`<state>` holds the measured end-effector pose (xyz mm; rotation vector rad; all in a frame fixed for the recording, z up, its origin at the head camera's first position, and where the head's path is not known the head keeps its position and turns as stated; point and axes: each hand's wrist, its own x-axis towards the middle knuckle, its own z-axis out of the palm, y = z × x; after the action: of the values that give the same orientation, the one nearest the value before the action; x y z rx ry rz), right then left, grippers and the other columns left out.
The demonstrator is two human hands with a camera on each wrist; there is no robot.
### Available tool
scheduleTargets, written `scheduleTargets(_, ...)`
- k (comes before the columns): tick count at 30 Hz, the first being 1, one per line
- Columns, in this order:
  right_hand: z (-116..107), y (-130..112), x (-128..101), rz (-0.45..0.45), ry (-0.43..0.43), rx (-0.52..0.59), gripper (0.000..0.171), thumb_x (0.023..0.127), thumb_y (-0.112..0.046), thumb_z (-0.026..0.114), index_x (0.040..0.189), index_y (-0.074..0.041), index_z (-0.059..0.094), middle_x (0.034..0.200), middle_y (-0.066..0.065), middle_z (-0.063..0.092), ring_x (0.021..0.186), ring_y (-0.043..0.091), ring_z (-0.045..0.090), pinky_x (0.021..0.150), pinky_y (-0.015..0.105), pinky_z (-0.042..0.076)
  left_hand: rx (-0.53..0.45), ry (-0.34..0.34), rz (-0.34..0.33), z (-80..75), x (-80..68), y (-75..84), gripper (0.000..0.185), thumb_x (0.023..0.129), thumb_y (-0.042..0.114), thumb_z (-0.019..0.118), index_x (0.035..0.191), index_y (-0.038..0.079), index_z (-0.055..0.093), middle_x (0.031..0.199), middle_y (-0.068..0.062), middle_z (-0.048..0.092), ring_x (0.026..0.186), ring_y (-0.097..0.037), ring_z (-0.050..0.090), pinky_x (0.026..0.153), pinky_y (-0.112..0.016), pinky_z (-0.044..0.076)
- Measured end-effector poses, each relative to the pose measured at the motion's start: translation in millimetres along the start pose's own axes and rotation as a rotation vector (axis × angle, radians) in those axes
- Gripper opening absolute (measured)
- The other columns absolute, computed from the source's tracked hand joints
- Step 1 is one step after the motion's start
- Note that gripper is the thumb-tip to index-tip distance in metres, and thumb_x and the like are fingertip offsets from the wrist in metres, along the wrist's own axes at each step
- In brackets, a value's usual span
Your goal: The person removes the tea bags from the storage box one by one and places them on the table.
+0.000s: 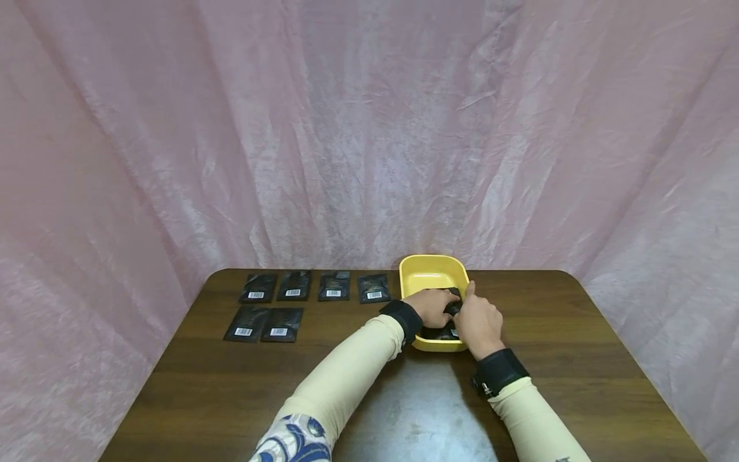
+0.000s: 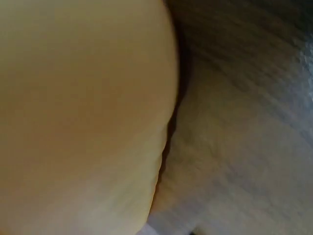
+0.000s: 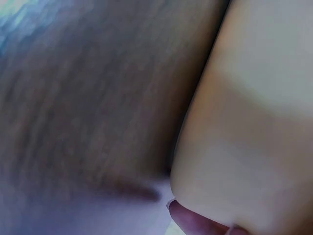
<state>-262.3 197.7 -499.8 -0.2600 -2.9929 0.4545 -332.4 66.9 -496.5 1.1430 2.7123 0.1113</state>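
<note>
A yellow tray [image 1: 430, 260] stands on the dark wooden table [image 1: 231, 398], just right of centre. Both hands reach into its near half. My left hand [image 1: 440, 305] and my right hand [image 1: 465, 309] meet over a black packet [image 1: 453, 307] and grip it between them; one right finger points up by the rim. More black packets [image 1: 439, 334] lie in the tray under the hands, mostly hidden. The left wrist view is a blur of the tray's wall [image 2: 83, 117] beside the table. In the right wrist view the tray's wall [image 3: 259, 127] shows with a fingertip [image 3: 195, 223] at the bottom.
Several black packets with white barcode labels lie flat left of the tray, in a back row [image 1: 314, 286] and a front pair [image 1: 263, 324]. A pink cloth backdrop [image 1: 369, 128] hangs behind and around the table. The table's rounded far corners sit close to the cloth.
</note>
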Motion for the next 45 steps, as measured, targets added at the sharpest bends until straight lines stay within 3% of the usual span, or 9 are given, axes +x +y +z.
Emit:
scheduleTargets(8, -0.9, -1.3, -1.2, -0.021, 0.044, -0.001, 0.086, 0.091, -0.017, 0.071, 0.164, 0.007, 0.032, 0.083, 0.023, 0.072, 0.065, 0.037, 0.067, 0.057, 0.051, 0.054, 0.005, 0.067, -0.011, 3.9, -0.2, -0.2, 0.053, 0.103, 0.018, 0.059, 0.156, 0.021, 0.056, 0.152, 0.002, 0.066, 0.137, -0.016, 0.065, 0.113, -0.028, 0.052)
scheduleTargets(16, -2.2, -0.9, -1.3, -0.015, 0.030, 0.012, 0.083, 0.093, -0.015, 0.066, 0.164, 0.007, 0.030, 0.075, 0.020, 0.069, 0.060, 0.034, 0.063, 0.054, 0.048, 0.052, -0.038, 0.084, -0.075, 3.2, -6.0, 1.4, 0.046, 0.110, 0.028, 0.055, 0.156, 0.029, 0.056, 0.150, 0.006, 0.067, 0.132, -0.017, 0.069, 0.106, -0.033, 0.058)
scheduleTargets(21, -2.4, -2.6, -1.5, -0.011, 0.028, 0.016, 0.083, 0.093, -0.015, 0.067, 0.164, 0.006, 0.031, 0.080, 0.023, 0.072, 0.063, 0.035, 0.065, 0.057, 0.050, 0.053, -0.063, 0.087, -0.098, 2.1, -7.6, 1.4, 0.053, 0.104, 0.015, 0.057, 0.155, 0.029, 0.058, 0.136, 0.002, 0.075, 0.108, -0.013, 0.073, 0.088, -0.028, 0.059)
scheduleTargets(25, -1.3, -4.0, -1.7, -0.015, 0.024, 0.016, 0.082, 0.093, -0.014, 0.067, 0.164, 0.006, 0.031, 0.080, 0.022, 0.072, 0.062, 0.034, 0.065, 0.056, 0.049, 0.052, -0.062, 0.103, -0.106, 3.2, -8.4, -0.3, 0.056, 0.099, 0.010, 0.065, 0.152, 0.029, 0.062, 0.119, 0.000, 0.081, 0.088, -0.013, 0.067, 0.075, -0.026, 0.052)
scheduleTargets(30, -1.0, -5.1, -0.4, -0.021, 0.029, 0.016, 0.081, 0.093, -0.013, 0.065, 0.164, 0.007, 0.031, 0.075, 0.020, 0.069, 0.059, 0.033, 0.062, 0.053, 0.047, 0.050, -0.036, 0.161, -0.115, 4.4, -6.9, -2.5, 0.055, 0.097, 0.008, 0.070, 0.148, 0.029, 0.066, 0.117, 0.001, 0.081, 0.093, -0.013, 0.073, 0.079, -0.026, 0.056)
scheduleTargets(33, -0.7, -5.2, 1.1, -0.025, 0.037, 0.013, 0.081, 0.092, -0.012, 0.065, 0.164, 0.007, 0.032, 0.079, 0.023, 0.071, 0.061, 0.035, 0.064, 0.054, 0.049, 0.051, -0.021, 0.211, -0.125, 4.4, -5.6, -3.8, 0.044, 0.099, 0.008, 0.068, 0.138, 0.027, 0.074, 0.114, 0.002, 0.082, 0.097, -0.014, 0.076, 0.083, -0.027, 0.060)
scheduleTargets(38, 0.8, -3.9, 2.2, -0.026, 0.031, 0.008, 0.081, 0.092, -0.012, 0.063, 0.164, 0.007, 0.030, 0.078, 0.023, 0.071, 0.062, 0.036, 0.064, 0.053, 0.048, 0.050, -0.018, 0.291, -0.149, 1.7, -6.1, -5.8, 0.018, 0.101, 0.012, 0.067, 0.104, 0.021, 0.081, 0.094, 0.003, 0.080, 0.088, -0.014, 0.076, 0.076, -0.030, 0.059)
scheduleTargets(41, 0.8, -3.3, 1.9, -0.024, 0.016, 0.007, 0.082, 0.093, -0.012, 0.063, 0.165, 0.007, 0.028, 0.071, 0.018, 0.066, 0.058, 0.033, 0.061, 0.050, 0.044, 0.047, -0.034, 0.323, -0.166, 0.8, -5.8, -7.3, 0.015, 0.101, 0.017, 0.069, 0.093, 0.021, 0.080, 0.088, 0.004, 0.078, 0.084, -0.013, 0.076, 0.073, -0.030, 0.059)
scheduleTargets(45, 1.6, -2.7, 3.4, -0.025, 0.013, 0.011, 0.082, 0.093, -0.012, 0.063, 0.165, 0.007, 0.027, 0.071, 0.018, 0.066, 0.058, 0.032, 0.061, 0.050, 0.043, 0.047, -0.039, 0.343, -0.166, -2.1, -6.8, -11.2, 0.015, 0.101, 0.021, 0.071, 0.090, 0.022, 0.081, 0.085, 0.007, 0.077, 0.082, -0.011, 0.074, 0.074, -0.029, 0.059)
